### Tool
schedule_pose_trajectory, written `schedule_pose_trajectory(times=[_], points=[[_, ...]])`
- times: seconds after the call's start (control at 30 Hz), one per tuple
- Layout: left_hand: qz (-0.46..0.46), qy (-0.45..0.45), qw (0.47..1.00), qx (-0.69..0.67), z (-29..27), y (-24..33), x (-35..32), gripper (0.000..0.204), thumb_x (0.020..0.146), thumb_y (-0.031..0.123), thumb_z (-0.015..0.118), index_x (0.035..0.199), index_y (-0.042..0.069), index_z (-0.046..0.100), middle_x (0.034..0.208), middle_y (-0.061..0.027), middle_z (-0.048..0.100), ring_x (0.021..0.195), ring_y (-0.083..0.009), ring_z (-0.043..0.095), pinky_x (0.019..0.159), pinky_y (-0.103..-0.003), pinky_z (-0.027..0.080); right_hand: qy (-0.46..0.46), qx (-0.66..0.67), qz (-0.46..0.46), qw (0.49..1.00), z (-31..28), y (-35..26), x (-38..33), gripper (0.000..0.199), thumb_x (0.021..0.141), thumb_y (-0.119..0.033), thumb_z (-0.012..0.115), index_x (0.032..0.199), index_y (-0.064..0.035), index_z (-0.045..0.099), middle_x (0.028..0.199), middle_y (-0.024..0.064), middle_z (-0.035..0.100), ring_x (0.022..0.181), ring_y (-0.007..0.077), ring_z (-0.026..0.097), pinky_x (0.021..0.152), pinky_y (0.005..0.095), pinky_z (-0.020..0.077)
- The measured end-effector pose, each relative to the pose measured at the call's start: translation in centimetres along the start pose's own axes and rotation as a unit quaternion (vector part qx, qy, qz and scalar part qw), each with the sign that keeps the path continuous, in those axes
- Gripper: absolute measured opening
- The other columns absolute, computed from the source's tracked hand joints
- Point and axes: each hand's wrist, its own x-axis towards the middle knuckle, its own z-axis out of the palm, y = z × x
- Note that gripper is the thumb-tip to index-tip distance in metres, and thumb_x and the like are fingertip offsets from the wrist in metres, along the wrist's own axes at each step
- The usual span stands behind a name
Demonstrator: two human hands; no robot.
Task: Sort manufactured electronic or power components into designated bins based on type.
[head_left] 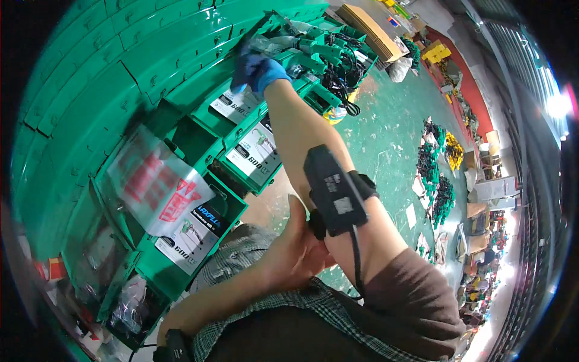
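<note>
My bare left hand [297,252] is closed against my right forearm, beside the black strap of a small black box-shaped device [336,192] with a cable. Part of its fingers is hidden by the forearm. Stretched far forward, my right hand [258,73] wears a blue glove and is at the upper edge of the green cases, next to a clear plastic bag [271,44]. Its fingers are blurred, so I cannot tell what they hold. Below it are open green tool cases [194,140] with white labels [256,154] picturing a power tool.
Green cases [90,66] are stacked on the left. A clear bag with red print [158,181] lies over a nearer case. Beyond my right hand are green tools with black cords [341,72] in a heap. Flat cardboard [371,33] and piles of green-and-black parts [431,160] are on the green floor.
</note>
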Motion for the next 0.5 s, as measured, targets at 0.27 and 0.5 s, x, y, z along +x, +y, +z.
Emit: schedule_pose_trajectory(times=[0.27, 0.5], points=[[0.275, 0.443, 0.741, 0.423, -13.8, 5.2, -11.0, 0.054, 0.093, 0.029, 0.047, 0.136, 0.005, 0.026, 0.124, -0.0108, 0.048, 0.111, -0.0201, 0.05, 0.087, -0.032, 0.042, -0.301, 0.892, -0.049, 0.333, -4.5, -12.3, -9.7, 0.018, 0.091, -0.024, 0.048, 0.091, -0.0089, 0.058, 0.08, 0.0031, 0.063, 0.067, 0.0172, 0.058, 0.064, 0.0303, 0.0472], [0.471, 0.291, 0.832, -0.021, -15.7, 6.1, -15.9, 0.05, 0.091, 0.053, 0.031, 0.129, 0.021, 0.041, 0.132, -0.0039, 0.045, 0.115, -0.0228, 0.046, 0.088, -0.045, 0.041, -0.558, 0.825, -0.01, -0.089, -2.5, -21.6, -16.2, 0.026, 0.095, -0.025, 0.042, 0.105, -0.0066, 0.057, 0.086, 0.0028, 0.063, 0.076, 0.0153, 0.059, 0.072, 0.0277, 0.0476]])
